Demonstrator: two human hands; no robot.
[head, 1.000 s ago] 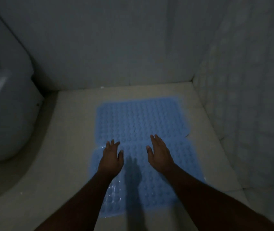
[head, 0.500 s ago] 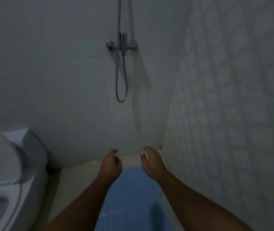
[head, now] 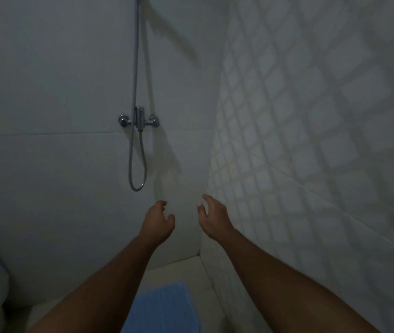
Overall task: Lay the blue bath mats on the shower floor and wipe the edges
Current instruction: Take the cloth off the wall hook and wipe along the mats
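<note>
I see both my bare arms stretched out in front of me in a dim shower corner. My left hand [head: 158, 218] and right hand [head: 211, 216] hang in the air side by side, fingers loosely spread and slightly curled, gripping nothing. Neither touches a wall.

The blue bath mat [head: 164, 308] lies flat on the shower floor [head: 205, 280], low in my view, between and beneath my forearms. It sits well below both hands, towards my body from them. Its far right corner is rounded and stops short of the mosaic-tiled wall [head: 299, 152], leaving a bare strip of floor. Only its far end shows, so I judge that its long axis runs from me towards the back wall. My left forearm crosses over its left side, so that hand looks the nearer.

Above the mat, on the back wall, a chrome shower mixer [head: 139, 120] holds a looping shower hose [head: 138, 179].

I see no cloth for wiping.
</note>
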